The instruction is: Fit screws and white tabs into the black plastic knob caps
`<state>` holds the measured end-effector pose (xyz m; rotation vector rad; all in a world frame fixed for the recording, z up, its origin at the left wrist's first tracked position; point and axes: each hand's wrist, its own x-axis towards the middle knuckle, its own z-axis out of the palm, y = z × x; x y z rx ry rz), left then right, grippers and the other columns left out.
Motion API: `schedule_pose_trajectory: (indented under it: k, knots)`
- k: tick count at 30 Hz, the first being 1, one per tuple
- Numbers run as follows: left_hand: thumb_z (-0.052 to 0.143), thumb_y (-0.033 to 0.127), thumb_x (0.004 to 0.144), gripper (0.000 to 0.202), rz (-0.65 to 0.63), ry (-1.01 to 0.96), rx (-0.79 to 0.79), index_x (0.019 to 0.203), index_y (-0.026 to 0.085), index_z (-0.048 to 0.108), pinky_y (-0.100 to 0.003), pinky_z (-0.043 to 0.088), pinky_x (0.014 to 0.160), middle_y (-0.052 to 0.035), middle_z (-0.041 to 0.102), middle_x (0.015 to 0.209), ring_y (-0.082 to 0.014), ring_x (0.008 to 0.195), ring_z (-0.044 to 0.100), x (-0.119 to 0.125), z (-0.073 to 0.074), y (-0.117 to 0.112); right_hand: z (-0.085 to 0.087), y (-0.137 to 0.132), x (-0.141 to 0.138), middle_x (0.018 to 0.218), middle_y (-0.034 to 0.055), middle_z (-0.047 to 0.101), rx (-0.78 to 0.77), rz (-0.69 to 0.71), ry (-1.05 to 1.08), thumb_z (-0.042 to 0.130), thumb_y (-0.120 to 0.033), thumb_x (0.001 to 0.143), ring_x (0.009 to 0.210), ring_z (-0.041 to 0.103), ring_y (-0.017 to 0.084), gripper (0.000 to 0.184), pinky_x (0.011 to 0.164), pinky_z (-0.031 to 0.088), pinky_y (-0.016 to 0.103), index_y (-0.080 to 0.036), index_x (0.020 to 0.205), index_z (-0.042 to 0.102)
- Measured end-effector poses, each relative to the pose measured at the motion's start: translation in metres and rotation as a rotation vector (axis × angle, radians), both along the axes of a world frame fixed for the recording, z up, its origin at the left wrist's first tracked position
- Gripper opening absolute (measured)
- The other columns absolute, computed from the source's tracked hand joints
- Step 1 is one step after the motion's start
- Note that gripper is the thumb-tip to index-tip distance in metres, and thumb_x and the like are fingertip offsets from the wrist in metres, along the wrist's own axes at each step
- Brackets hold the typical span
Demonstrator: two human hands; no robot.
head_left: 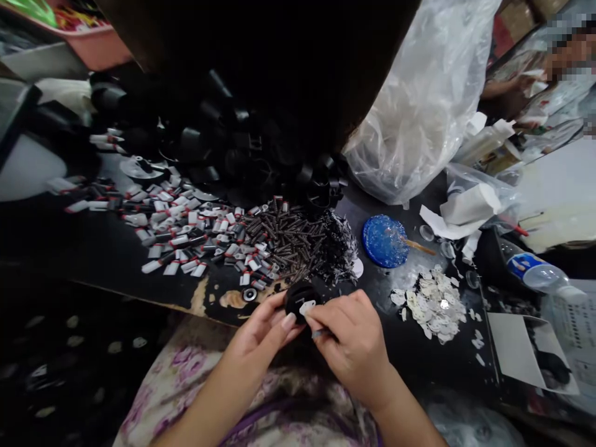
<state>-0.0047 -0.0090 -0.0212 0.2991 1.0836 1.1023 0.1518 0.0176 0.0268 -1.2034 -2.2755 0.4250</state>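
At the table's front edge, my left hand [263, 335] is closed round a small black round part [298, 294], its thumb along the near side. The fingertips of my right hand [354, 335] pinch a small flat white plate [306, 307] against the face of that part. A grey piece [320, 333] pokes out between my right fingers; its kind is hidden. Just beyond my hands lie piles of dark springs [295, 245] and thin black pieces [338, 248]. A small black-and-silver ring [249, 295] sits left of the part.
Grey-and-white pieces with red bands [186, 223] spread to the left, with black plastic parts behind. Rightward are a blue lid of gel with a stick [385, 241], a heap of flat white plates [437, 304], a plastic bottle [535, 270] and a clear bag [414, 112]. Another person works at upper right.
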Motion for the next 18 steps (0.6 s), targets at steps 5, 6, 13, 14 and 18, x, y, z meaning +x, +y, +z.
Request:
schedule_pose_trajectory:
  k: [5,6,13,14,18]
  knots:
    - [0.084,0.035,0.071,0.033,-0.024,0.006,0.093,0.100,0.024,0.073,-0.023,0.056,0.079,-0.0002,0.074,0.085,-0.0160,0.082,0.068,0.001,-0.001,0.001,0.005,0.001,0.000,0.074,0.0011,0.064,-0.012,0.020,-0.048,0.049,-0.010,0.092,0.067,0.057,0.013,0.018,0.067,0.033,0.032,-0.018,0.090,0.065]
    - [0.084,0.033,0.071,0.030,-0.021,0.008,0.113,0.097,0.023,0.072,-0.022,0.055,0.077,0.0004,0.073,0.082,-0.0150,0.079,0.067,0.002,0.000,0.001,0.005,0.000,-0.001,0.073,0.0010,0.064,-0.011,0.025,-0.047,0.049,-0.011,0.092,0.067,0.056,0.013,0.017,0.067,0.032,0.032,-0.018,0.089,0.065]
    - [0.078,0.028,0.078,0.017,0.008,-0.011,0.113,0.088,0.022,0.066,-0.020,0.051,0.071,0.0027,0.069,0.078,-0.0131,0.073,0.063,0.008,-0.001,0.004,-0.003,-0.017,-0.009,0.067,-0.0004,0.066,0.016,-0.105,-0.001,0.054,-0.010,0.092,0.064,0.055,0.013,0.016,0.067,0.029,0.033,-0.019,0.086,0.066]
    - [0.078,0.028,0.078,0.016,0.018,-0.005,0.115,0.087,0.022,0.066,-0.020,0.051,0.070,0.0029,0.069,0.078,-0.0130,0.073,0.062,0.009,-0.001,0.004,-0.004,-0.019,-0.009,0.068,-0.0006,0.067,0.006,-0.111,0.009,0.055,-0.009,0.091,0.064,0.056,0.013,0.016,0.067,0.029,0.033,-0.019,0.087,0.067]
    - [0.080,0.032,0.074,0.022,0.046,0.020,0.097,0.089,0.022,0.067,-0.023,0.053,0.070,0.0014,0.070,0.081,-0.0159,0.076,0.064,-0.001,-0.001,-0.004,0.006,-0.011,-0.017,0.069,-0.0013,0.068,-0.108,-0.058,0.087,0.059,-0.015,0.091,0.062,0.056,0.011,0.014,0.068,0.031,0.033,-0.019,0.081,0.069]
